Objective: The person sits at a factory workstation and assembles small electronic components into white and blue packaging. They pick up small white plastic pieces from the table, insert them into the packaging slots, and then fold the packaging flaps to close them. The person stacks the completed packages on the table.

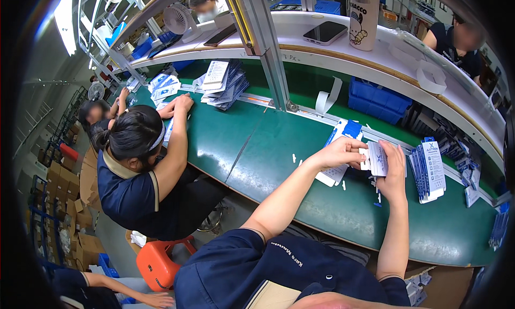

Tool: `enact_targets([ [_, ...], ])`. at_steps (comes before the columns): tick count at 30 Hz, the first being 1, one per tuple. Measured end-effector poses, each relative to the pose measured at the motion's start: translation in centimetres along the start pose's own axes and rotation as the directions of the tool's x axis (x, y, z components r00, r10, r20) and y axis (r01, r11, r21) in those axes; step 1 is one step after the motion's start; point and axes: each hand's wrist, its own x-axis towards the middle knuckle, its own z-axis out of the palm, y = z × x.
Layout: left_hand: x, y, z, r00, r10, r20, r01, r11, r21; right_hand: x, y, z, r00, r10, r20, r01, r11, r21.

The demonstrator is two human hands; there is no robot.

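Observation:
Over the green bench, my right hand [392,172] is wrapped round a small stack of white and blue folded flat cartons [379,158], held on edge. At the stack's left end my left hand [342,152] is closed, its fingertips pinching the white end of the cartons. Below my left hand lie more white and blue flat cartons [333,175], partly covered by it. Beside my right hand stands a leaning row of blue and white cartons [427,169]. Small white and blue cardboard scraps [377,197] lie under my hands.
A blue bin [379,100] sits beneath the raised white shelf, which carries a phone [325,32] and a tumbler [365,19]. A metal post [274,73] rises from the bench. At left a co-worker [134,164] leans over the bench near a carton pile [224,84]. An orange stool [155,266] stands behind.

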Motion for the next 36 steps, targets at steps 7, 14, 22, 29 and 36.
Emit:
enact_targets([
  [7,0.4,-0.7,0.1,0.999,0.04,-0.02,-0.038,0.998,0.057,0.1,-1.1,0.5,0.999,-0.031,-0.044,0.019,0.971,-0.24],
  [14,0.5,-1.0,0.2,0.995,0.097,-0.035,-0.094,0.992,0.084,0.1,-0.9,1.1,0.995,-0.071,-0.074,0.048,0.961,-0.274],
  [22,0.4,-0.7,0.0,0.991,0.114,-0.067,-0.102,0.982,0.156,-0.1,-1.5,0.8,0.998,-0.039,-0.039,0.027,0.963,-0.269],
  [29,0.4,-0.3,-0.6,0.965,0.097,-0.244,-0.078,0.993,0.089,0.0,-0.6,0.1,0.997,0.056,-0.051,-0.069,0.955,-0.288],
  [36,0.6,-0.1,0.5,0.941,0.203,-0.269,-0.221,0.975,-0.037,0.2,-0.8,-0.1,0.99,0.043,-0.133,-0.056,0.994,-0.091],
])
